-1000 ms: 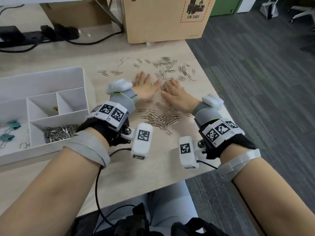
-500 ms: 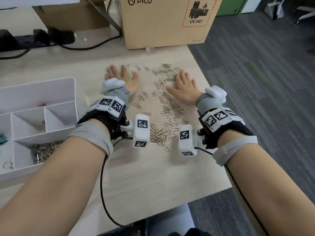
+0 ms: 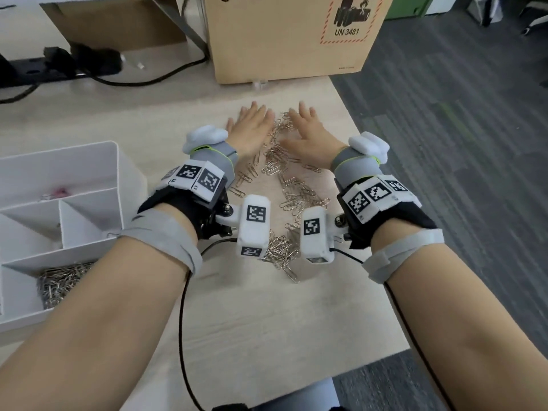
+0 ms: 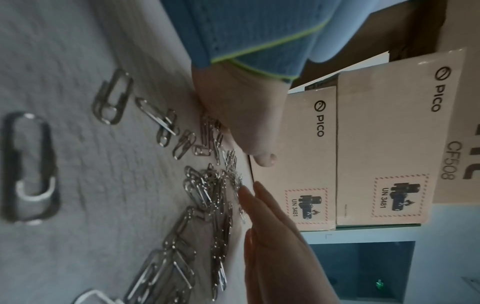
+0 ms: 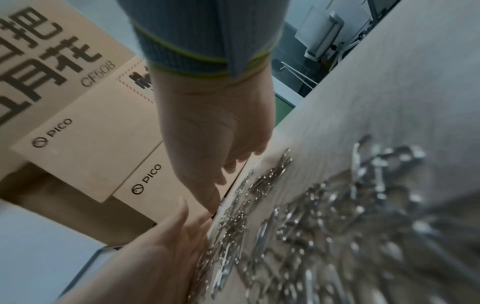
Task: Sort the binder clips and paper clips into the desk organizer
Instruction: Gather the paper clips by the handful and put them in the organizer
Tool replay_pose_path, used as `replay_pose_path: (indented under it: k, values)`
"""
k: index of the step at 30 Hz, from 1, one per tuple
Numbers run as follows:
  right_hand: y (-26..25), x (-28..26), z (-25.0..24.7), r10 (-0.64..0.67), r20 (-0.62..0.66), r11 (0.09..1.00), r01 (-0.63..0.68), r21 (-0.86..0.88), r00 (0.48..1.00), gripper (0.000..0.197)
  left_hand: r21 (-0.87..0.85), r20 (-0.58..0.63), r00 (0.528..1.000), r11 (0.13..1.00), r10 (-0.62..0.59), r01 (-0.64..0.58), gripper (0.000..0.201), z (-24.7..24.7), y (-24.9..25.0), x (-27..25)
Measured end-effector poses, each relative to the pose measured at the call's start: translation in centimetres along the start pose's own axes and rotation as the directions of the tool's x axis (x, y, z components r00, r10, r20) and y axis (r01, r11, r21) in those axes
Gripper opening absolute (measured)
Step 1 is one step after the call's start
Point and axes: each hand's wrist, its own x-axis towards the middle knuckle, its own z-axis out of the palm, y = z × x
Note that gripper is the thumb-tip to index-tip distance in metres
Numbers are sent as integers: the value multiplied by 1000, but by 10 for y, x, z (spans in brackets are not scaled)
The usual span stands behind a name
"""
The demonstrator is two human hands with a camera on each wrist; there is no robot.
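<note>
Two flat, spread hands, left hand (image 3: 250, 130) and right hand (image 3: 308, 134), flank paper clips (image 3: 278, 161) on the table (image 3: 267, 321) near its right edge, before a "PICO", "UN 3481" cardboard box (image 3: 284, 40).

An office is showing here: grey carpet tiles (image 3: 444, 143) are covering the floor beside a pale wood-grain worktop (image 3: 267, 321), a black power strip (image 3: 59, 66) is lying along its far edge, and printed shipping cartons (image 3: 290, 37) are standing at its far right corner.
</note>
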Motion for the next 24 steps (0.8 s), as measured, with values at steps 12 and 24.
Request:
replay_pose_path:
  k: [12, 24]
  values:
    - [1, -2, 9, -80, 45, 995, 83, -59, 996, 54, 108, 17, 996, 990, 87, -89, 49, 17, 0, 0]
    - [4, -66, 28, -115, 21, 993, 115, 32, 993, 50, -34, 16, 979, 978, 205, -205, 48, 36, -7, -64]
